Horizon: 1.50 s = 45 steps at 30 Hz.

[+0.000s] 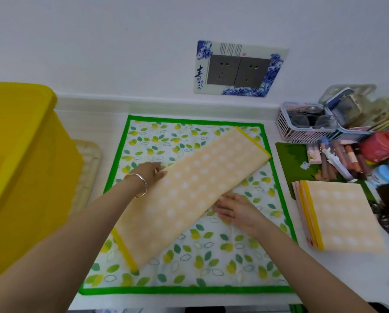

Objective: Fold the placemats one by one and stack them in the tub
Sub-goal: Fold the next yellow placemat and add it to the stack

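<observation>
Orange dotted placemat (189, 193) folded into a long strip, slanting from 7 to 1 o'clock across a green-edged leaf mat (211, 256).

Left hand (149, 171) at the strip's 10 o'clock edge, fingertips on the cloth; pinching or only touching, impossible to tell. Bangle (141, 185) on that wrist. Right hand (236, 211) flat and open at the 4 o'clock edge, palm down on the leaf mat, fingertips meeting the strip. Stack of folded placemats (340, 213) at 3 o'clock, just off the leaf mat. Yellow tub (19, 154) at 9 o'clock, apart from the strip.
</observation>
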Each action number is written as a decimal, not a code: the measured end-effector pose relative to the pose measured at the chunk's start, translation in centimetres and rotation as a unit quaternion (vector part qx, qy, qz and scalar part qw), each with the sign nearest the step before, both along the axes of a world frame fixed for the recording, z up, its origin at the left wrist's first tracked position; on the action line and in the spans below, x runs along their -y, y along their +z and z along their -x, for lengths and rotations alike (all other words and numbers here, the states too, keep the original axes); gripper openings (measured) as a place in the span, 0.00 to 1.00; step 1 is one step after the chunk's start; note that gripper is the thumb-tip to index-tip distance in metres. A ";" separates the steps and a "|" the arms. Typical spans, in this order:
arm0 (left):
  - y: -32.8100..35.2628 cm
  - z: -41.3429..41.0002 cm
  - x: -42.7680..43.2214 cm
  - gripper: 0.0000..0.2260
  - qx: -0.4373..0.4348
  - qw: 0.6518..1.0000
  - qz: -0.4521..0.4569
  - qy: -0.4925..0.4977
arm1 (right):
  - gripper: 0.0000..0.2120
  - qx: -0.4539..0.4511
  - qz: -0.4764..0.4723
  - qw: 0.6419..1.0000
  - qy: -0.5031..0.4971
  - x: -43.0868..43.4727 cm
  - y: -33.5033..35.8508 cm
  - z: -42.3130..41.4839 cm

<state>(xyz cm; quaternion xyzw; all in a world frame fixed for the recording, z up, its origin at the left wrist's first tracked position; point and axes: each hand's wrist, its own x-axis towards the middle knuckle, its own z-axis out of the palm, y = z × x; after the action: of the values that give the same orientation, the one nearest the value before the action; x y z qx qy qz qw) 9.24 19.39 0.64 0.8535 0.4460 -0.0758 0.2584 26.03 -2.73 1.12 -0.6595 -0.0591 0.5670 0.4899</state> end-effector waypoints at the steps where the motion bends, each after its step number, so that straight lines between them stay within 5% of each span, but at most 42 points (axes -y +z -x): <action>1: 0.1 0.7 0.7 0.10 0.022 1.000 0.013 -0.001 | 0.11 0.020 -0.001 1.000 -0.015 -0.1 0.1 -0.3; 8: -0.3 3.1 6.0 0.18 0.071 0.987 0.144 -0.028 | 0.05 0.175 0.013 0.983 -0.062 -1.2 0.3 -2.5; 17: -2.1 3.6 9.0 0.16 0.138 0.989 0.047 0.015 | 0.06 0.253 0.006 0.966 -0.052 -0.9 -1.7 -3.5; 21: -1.2 5.6 9.5 0.16 0.109 0.989 -0.080 -0.057 | 0.05 0.571 0.004 0.812 0.121 2.2 -2.2 -3.4; 23: -1.3 7.3 9.1 0.30 0.112 0.976 -0.128 -0.140 | 0.09 0.653 -0.067 0.725 0.209 4.2 -2.7 -3.5; 25: -1.8 8.9 8.8 0.43 0.066 0.965 -0.112 -0.227 | 0.15 0.751 -0.131 0.576 0.294 5.9 -3.8 -3.8; 27: -2.4 9.7 8.9 0.46 0.004 0.947 -0.109 -0.303 | 0.28 0.797 -0.167 0.442 0.377 7.3 -4.8 -4.2; 29: -2.8 10.0 9.6 0.47 -0.031 0.932 -0.112 -0.343 | 0.36 0.789 -0.175 0.398 0.434 8.3 -4.8 -4.0; 31: -2.9 10.0 10.2 0.48 -0.043 0.924 -0.115 -0.363 | 0.33 0.788 -0.192 0.373 0.452 8.8 -4.5 -3.7; 36: -2.7 9.8 10.6 0.49 -0.068 0.920 -0.104 -0.371 | 0.33 0.780 -0.184 0.357 0.480 7.7 -4.6 -2.1; 42: -2.4 9.7 10.6 0.50 -0.077 0.918 -0.091 -0.377 | 0.31 0.726 -0.168 0.431 0.509 7.2 -4.5 -1.9; 45: -2.3 9.6 10.6 0.50 -0.072 0.921 -0.092 -0.373 | 0.28 0.688 -0.200 0.526 0.460 7.2 -4.7 -2.0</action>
<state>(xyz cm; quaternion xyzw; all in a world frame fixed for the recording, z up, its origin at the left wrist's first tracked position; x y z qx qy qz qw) -0.32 8.78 -1.67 0.9703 0.1178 -0.1867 0.0992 28.01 -9.90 -3.60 -0.6115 -0.7842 0.0580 0.0878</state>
